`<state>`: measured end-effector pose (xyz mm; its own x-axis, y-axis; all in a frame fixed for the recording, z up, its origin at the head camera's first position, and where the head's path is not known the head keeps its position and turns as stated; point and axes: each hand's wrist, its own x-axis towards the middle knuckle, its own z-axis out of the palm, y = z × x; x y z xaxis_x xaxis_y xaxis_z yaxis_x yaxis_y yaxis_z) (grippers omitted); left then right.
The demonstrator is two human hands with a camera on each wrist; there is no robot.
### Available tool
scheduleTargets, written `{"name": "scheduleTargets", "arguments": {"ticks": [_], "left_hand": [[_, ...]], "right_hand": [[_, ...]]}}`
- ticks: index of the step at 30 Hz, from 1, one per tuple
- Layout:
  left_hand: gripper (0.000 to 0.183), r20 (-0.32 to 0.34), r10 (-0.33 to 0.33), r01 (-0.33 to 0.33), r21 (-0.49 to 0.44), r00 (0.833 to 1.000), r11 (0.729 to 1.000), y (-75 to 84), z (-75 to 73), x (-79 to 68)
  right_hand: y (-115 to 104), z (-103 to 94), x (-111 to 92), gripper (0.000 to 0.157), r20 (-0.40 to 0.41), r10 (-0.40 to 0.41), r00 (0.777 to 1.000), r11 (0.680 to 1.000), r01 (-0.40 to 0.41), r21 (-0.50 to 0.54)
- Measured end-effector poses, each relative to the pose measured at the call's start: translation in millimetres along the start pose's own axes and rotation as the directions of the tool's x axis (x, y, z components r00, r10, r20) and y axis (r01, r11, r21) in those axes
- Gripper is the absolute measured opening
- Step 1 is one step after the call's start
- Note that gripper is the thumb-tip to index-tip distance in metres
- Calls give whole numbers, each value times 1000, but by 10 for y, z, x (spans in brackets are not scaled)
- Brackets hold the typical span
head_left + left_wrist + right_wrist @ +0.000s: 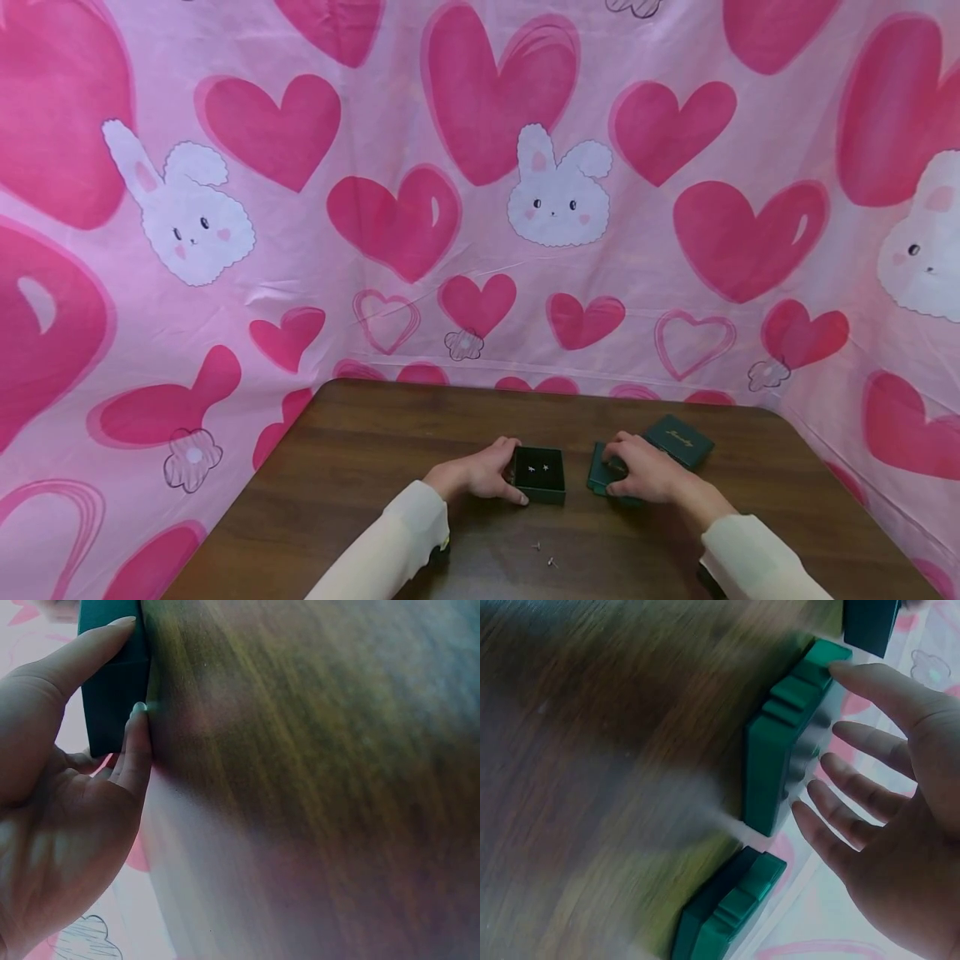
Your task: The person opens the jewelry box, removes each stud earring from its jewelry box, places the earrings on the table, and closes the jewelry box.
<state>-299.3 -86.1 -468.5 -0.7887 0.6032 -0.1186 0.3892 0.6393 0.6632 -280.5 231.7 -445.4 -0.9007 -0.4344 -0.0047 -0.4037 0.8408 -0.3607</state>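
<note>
In the head view, a small dark green jewelry box (540, 492) stands lidless on the table, its black insert bearing two small star-like earrings (538, 468). My left hand (491, 471) grips this box at its left side, thumb along the near corner; the left wrist view shows the thumb (90, 654) on the green wall. To the right, my right hand (641, 471) is over a flat green box piece (597, 477). In the right wrist view the fingers (859, 784) spread loosely above that piece, with the thumb tip right at its corner.
Behind the right hand lies another green box piece (678, 442) with gold lettering. Two small studs (551, 562) lie on the brown wooden table (420, 425) near its front. Pink heart-and-rabbit cloth (480, 250) hangs around the table's back and sides.
</note>
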Motion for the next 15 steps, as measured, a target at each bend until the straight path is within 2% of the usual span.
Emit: {"name": "scheduleTargets", "arguments": {"ticks": [6, 13, 15], "left_hand": [[71, -3, -7, 7, 1, 1000, 1000, -7, 0, -4], [72, 3, -13, 13, 4, 1000, 1000, -4, -6, -4], [71, 2, -10, 10, 3, 1000, 1000, -2, -14, 2]], "right_hand": [[-76, 34, 19, 35, 3, -76, 997, 997, 76, 12], [-123, 63, 73, 31, 20, -61, 998, 998, 60, 33], [-136, 61, 98, 29, 15, -81, 997, 996, 80, 33]]}}
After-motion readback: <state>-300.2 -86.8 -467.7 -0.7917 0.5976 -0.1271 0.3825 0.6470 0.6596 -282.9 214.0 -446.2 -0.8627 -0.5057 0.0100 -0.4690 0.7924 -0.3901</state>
